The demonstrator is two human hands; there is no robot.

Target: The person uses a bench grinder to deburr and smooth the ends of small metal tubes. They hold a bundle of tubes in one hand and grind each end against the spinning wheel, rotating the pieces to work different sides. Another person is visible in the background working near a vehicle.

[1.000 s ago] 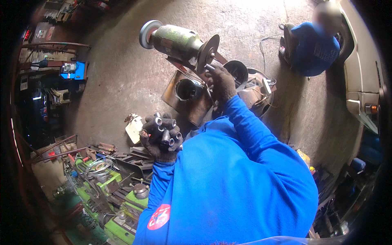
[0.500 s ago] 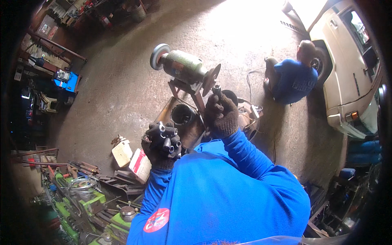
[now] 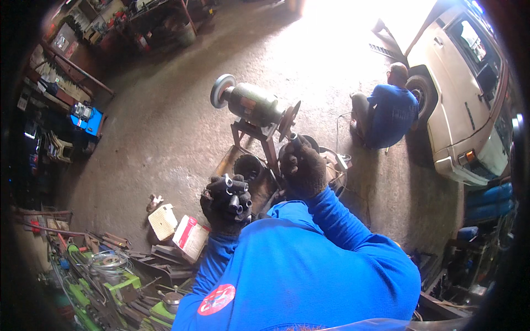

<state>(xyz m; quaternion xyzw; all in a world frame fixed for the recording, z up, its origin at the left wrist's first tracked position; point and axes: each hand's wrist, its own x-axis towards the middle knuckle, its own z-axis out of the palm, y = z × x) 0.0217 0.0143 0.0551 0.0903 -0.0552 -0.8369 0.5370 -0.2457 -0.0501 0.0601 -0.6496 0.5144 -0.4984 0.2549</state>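
Both my hands wear dark knit gloves. My left hand (image 3: pixel 221 216) is closed around several short metal tubes (image 3: pixel 236 204), dark on the sides with bright ends. My right hand (image 3: pixel 307 172) is raised and pinches one short metal tube (image 3: pixel 297 141), its end pointing up and away from me. That tube is just below the thin right-hand disc (image 3: pixel 289 121) of a bench grinder (image 3: pixel 254 104); whether they touch I cannot tell. A thicker grey wheel (image 3: pixel 222 91) sits on the grinder's left end. The grinder stands on a metal stand (image 3: pixel 269 148).
Below the grinder sits a dark round container (image 3: pixel 248 167). At lower left lie a red-and-white box (image 3: pixel 191 238), a cream block (image 3: pixel 163 222) and green machinery (image 3: pixel 124 287). A person in blue (image 3: pixel 392 116) crouches by a beige vehicle (image 3: pixel 461 99) at right.
The view has shifted, so the grinder and my hands appear slightly lower. Both hands keep their hold on the tubes. The crouching person has shifted a little.
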